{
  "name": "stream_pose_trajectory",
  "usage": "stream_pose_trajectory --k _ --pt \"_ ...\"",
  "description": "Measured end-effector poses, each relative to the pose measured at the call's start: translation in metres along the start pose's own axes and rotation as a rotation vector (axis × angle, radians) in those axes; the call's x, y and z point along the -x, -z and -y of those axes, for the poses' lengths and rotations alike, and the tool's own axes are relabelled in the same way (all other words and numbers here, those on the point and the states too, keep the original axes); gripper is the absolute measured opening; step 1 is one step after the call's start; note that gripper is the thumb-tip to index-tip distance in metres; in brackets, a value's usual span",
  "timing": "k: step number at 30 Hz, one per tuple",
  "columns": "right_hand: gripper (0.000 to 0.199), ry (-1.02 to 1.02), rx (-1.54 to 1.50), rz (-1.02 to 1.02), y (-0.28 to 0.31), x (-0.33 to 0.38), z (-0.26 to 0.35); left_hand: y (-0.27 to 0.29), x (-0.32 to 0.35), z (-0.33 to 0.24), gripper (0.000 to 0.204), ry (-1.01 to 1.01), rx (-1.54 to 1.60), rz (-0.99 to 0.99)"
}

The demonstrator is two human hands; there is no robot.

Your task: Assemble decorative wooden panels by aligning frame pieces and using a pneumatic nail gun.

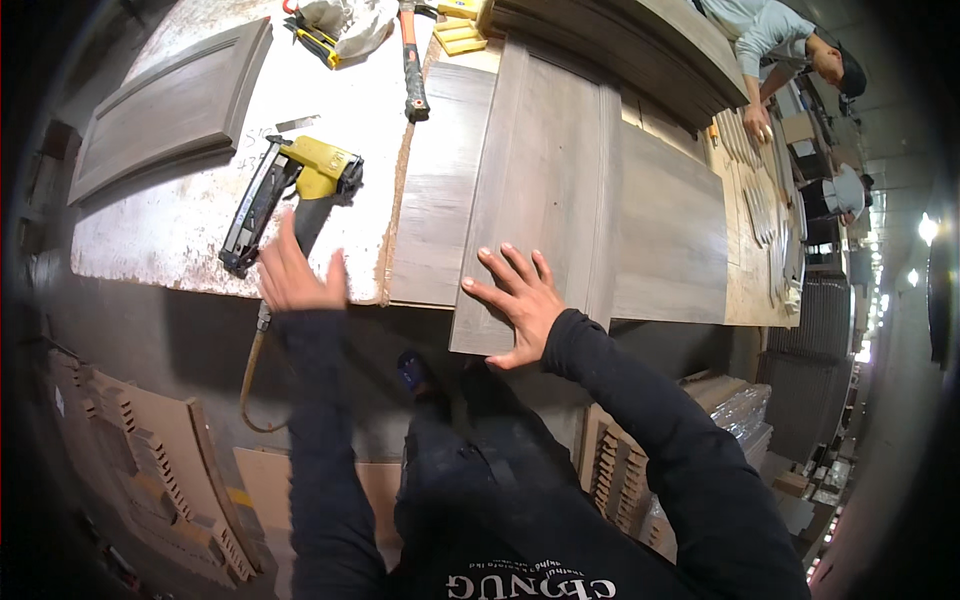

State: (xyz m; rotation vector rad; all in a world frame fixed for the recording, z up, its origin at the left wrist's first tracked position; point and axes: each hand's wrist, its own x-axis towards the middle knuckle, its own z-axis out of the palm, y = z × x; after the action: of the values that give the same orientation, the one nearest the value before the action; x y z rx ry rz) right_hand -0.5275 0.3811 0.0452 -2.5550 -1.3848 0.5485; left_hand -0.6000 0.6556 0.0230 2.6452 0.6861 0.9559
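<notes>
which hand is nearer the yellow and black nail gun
Left. The left hand is at the handle of the nail gun; the right hand is farther right, spread on a grey wooden panel.

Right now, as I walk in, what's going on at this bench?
The person's right hand is spread on a grey-brown wooden framed panel. The left hand, open and blurred, is by the handle of a yellow-and-black nail gun on the scuffed white worktable; whether they touch is unclear. An orange-and-black hammer lies farther back.
</notes>
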Motion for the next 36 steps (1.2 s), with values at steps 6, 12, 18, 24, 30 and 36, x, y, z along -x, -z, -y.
stream_pose_trajectory --k 6,12,18,24,30,36 --pt "0.098 0.009 0.028 0.014 0.000 -0.005 0.004 -0.042 -0.064 0.007 0.059 0.116 -0.300 0.316" --pt "0.098 -0.004 0.024 0.009 -0.006 -0.001 -0.007 0.028 -0.035 0.023 0.048 0.065 0.482 0.531" --pt "0.097 0.030 0.013 0.006 -0.009 -0.008 -0.002 0.121 0.025 0.035 0.033 0.502 0.904 0.939" --pt "0.096 0.019 0.023 0.029 -0.013 -0.013 -0.002 0.074 0.062 0.057 0.030 0.424 0.954 1.226" --pt "0.096 0.036 0.005 0.000 -0.018 -0.012 -0.005 0.036 0.065 0.062 0.035 0.058 1.242 1.072" --pt "0.097 0.047 0.004 -0.006 -0.021 -0.011 -0.010 0.023 0.071 0.064 0.044 0.393 1.346 1.304"
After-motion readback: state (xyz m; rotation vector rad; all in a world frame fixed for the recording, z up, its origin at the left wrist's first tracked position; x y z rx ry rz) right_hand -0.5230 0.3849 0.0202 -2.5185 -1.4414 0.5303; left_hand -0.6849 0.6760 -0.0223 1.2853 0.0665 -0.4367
